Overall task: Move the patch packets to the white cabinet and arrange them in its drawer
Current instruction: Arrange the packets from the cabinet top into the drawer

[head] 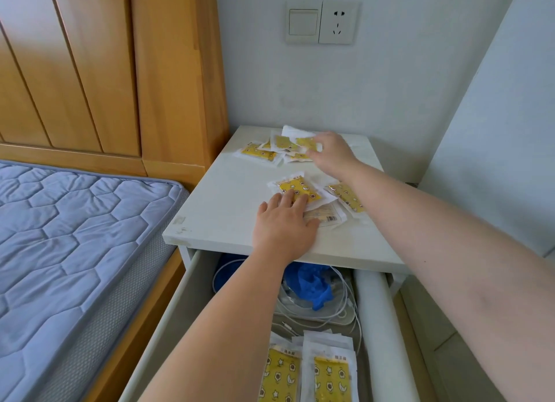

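1. The patch packets are split between two places. Loose ones lie on top of the white cabinet [228, 203], in a far pile [270, 151] and a near cluster [345, 196], and two rows of filed packets [330, 374] stand at the front of the open drawer [186, 296].
2. My left hand [283, 221] lies flat and relaxed, its straight fingers pressing on the yellow packet [292, 185] at the near cluster's left end and gripping nothing.
3. My right hand [333, 152] reaches into the far pile, and its fingertips look pinched on the tilted top packet [304, 142].
4. I judge the step to be gathering loose packets for the drawer, with the task partly done.
5. Next I would need to close the left fingers round the near packets, lift both handfuls, and stand them beside the filed rows.
6. Behind those rows the drawer holds crumpled blue material [312, 284], white cables [330, 314] and a white roll [378, 326], so the free room is at the front.
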Demonstrator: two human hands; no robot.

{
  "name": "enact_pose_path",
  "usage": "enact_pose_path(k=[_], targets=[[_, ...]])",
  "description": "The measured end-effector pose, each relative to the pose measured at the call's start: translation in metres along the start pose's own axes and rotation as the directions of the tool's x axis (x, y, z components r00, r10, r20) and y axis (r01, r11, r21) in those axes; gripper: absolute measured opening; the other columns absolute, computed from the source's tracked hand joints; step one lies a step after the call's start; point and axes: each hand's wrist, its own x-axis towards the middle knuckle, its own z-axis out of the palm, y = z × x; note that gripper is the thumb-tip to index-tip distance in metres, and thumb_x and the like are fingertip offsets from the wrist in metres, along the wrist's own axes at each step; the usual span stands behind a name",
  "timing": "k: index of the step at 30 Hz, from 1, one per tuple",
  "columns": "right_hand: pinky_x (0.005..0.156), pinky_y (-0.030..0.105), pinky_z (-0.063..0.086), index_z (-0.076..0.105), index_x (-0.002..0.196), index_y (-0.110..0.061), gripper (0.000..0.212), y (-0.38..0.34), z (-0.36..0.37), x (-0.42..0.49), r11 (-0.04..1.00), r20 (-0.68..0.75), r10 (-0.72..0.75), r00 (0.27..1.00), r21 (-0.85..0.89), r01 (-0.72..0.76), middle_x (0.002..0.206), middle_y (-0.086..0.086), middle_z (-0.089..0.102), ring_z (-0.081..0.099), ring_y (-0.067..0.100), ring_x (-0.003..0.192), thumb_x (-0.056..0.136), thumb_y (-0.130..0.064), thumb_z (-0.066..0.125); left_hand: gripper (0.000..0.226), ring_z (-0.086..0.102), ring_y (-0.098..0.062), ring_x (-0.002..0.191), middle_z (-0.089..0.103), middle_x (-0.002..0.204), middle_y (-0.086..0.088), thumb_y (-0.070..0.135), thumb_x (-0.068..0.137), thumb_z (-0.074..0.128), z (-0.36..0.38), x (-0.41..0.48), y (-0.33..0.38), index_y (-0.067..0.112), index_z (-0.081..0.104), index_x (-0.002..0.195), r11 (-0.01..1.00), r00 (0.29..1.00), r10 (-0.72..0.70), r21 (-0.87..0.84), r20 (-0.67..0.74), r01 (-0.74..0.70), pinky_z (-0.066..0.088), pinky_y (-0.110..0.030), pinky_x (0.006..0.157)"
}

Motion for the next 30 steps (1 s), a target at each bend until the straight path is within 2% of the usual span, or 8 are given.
enact_pose_path(k=[2, 4, 7, 13, 17, 24, 27, 30], targets=[[0.091, 0.024, 0.042, 0.067, 0.112, -0.009, 0.030, -0.008, -0.030, -0.006, 0.986, -0.297, 0.047, 0.954, 0.166, 0.003, 0.119, 0.008, 0.062, 0.057, 0.020, 0.109, 0.083, -0.009, 0.057, 0.057, 0.013, -0.022, 0.145, 0.016, 0.159, 0.003, 0.050, 0.096, 0.031, -0.001, 0.000, 0.000, 0.030, 0.023, 0.149, 1.000, 1.000, 0.001, 0.001, 0.001, -0.001, 0.013, -0.041, 0.118], [0.076, 0.021, 0.050, 0.073, 0.093, -0.010, 0.028, -0.015, -0.059, -0.011, 0.945, -0.404, 0.150, 0.902, 0.327, -0.011, 0.097, 0.006, 0.070, 0.062, 0.016, 0.085, 0.078, 0.001, 0.052, 0.055, 0.016, -0.021, 0.144, 0.020, 0.157, 0.004, 0.049, 0.097, 0.031, -0.002, -0.001, 0.000, 0.029, 0.026, 0.148, 1.000, 1.000, 0.008, -0.009, -0.014, -0.009, 0.015, -0.041, 0.118], [0.048, 0.013, 0.043, 0.066, 0.084, -0.014, 0.030, -0.015, -0.085, -0.019, 0.875, -0.325, 0.279, 0.904, 0.474, -0.099, 0.075, -0.004, 0.059, 0.052, 0.006, 0.066, 0.079, 0.006, 0.045, 0.050, 0.024, -0.020, 0.139, 0.030, 0.151, 0.006, 0.045, 0.096, 0.033, -0.002, -0.003, 0.001, 0.028, 0.033, 0.144, 1.000, 0.998, 0.019, -0.024, -0.060, -0.021, 0.019, -0.039, 0.115], [0.045, 0.026, 0.047, 0.063, 0.092, -0.013, 0.029, 0.024, -0.070, -0.037, 0.869, -0.023, 0.363, 0.932, 0.370, -0.329, 0.085, 0.012, 0.058, 0.056, 0.027, 0.066, 0.089, 0.004, 0.040, 0.046, 0.032, -0.019, 0.134, 0.039, 0.143, 0.007, 0.043, 0.096, 0.034, -0.002, -0.004, 0.001, 0.026, 0.039, 0.138, 0.999, 0.996, 0.027, -0.025, -0.089, -0.029, 0.025, -0.038, 0.112], [0.088, 0.031, 0.045, 0.045, 0.136, -0.008, 0.049, 0.035, -0.050, -0.054, 0.923, 0.206, 0.362, 0.909, 0.060, -0.381, 0.120, 0.012, 0.052, 0.054, 0.027, 0.110, 0.089, -0.010, 0.060, 0.042, 0.035, -0.018, 0.130, 0.041, 0.140, 0.007, 0.042, 0.096, 0.035, -0.002, -0.004, 0.001, 0.025, 0.041, 0.134, 0.999, 0.995, 0.025, -0.035, -0.098, -0.029, 0.026, -0.037, 0.110], [0.090, 0.037, 0.042, 0.041, 0.139, -0.001, 0.067, 0.011, -0.063, -0.061, 0.839, 0.380, 0.523, 0.763, -0.388, -0.381, 0.143, 0.017, 0.045, 0.049, 0.034, 0.125, 0.088, -0.037, 0.066, 0.042, 0.034, -0.017, 0.131, 0.041, 0.141, 0.007, 0.040, 0.095, 0.036, -0.004, -0.005, 0.002, 0.025, 0.041, 0.134, 0.999, 0.995, 0.026, -0.041, -0.098, -0.031, 0.024, -0.035, 0.110], [0.089, 0.032, 0.041, 0.041, 0.139, -0.001, 0.062, 0.012, -0.057, -0.061, 0.833, 0.397, 0.546, 0.738, -0.355, -0.425, 0.143, 0.016, 0.046, 0.052, 0.032, 0.118, 0.091, -0.034, 0.063, 0.042, 0.035, -0.017, 0.131, 0.041, 0.141, 0.007, 0.039, 0.094, 0.037, -0.006, -0.006, 0.002, 0.025, 0.041, 0.134, 0.998, 0.995, 0.025, -0.052, -0.093, -0.030, 0.025, -0.035, 0.110], [0.107, 0.043, 0.038, 0.052, 0.129, 0.000, 0.052, 0.025, -0.055, -0.058, 0.846, 0.420, 0.504, 0.755, -0.062, -0.530, 0.138, 0.019, 0.049, 0.047, 0.035, 0.127, 0.083, -0.016, 0.070, 0.041, 0.036, -0.017, 0.130, 0.041, 0.141, 0.007, 0.038, 0.093, 0.038, -0.007, -0.006, 0.003, 0.025, 0.042, 0.132, 0.998, 0.997, 0.023, -0.059, -0.080, -0.028, 0.025, -0.035, 0.110]])
